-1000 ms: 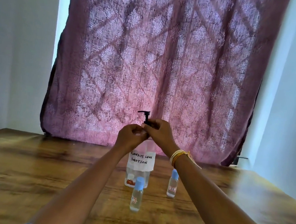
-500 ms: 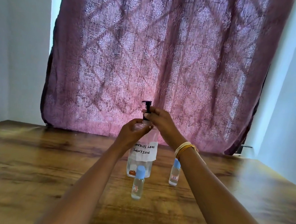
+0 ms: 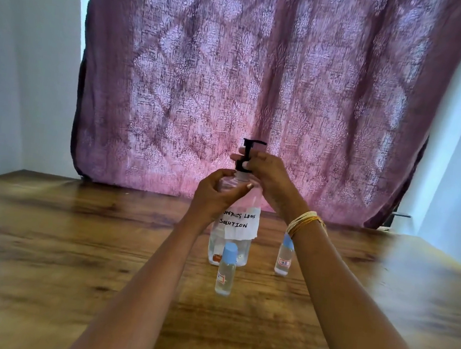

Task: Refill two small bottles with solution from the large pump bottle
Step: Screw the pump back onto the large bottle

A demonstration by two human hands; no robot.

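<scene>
So early stage: left hand [image 3: 215, 198] grips pump bottle [image 3: 232, 230] at table [image 3: 76, 244] centre, right hand [image 3: 266, 175] pinches its pump [image 3: 246, 154], both small bottles [image 3: 226, 269] at 6 and 3 o'clock capped, unfilled.

One large pump bottle [image 3: 233, 225] and two small bottles, a nearer one [image 3: 225, 269] and a farther one [image 3: 284, 257], stand on one wooden table [image 3: 76, 244]; two hands, left [image 3: 216, 194] and right [image 3: 268, 175], and one curtain [image 3: 261, 78] appear.
</scene>
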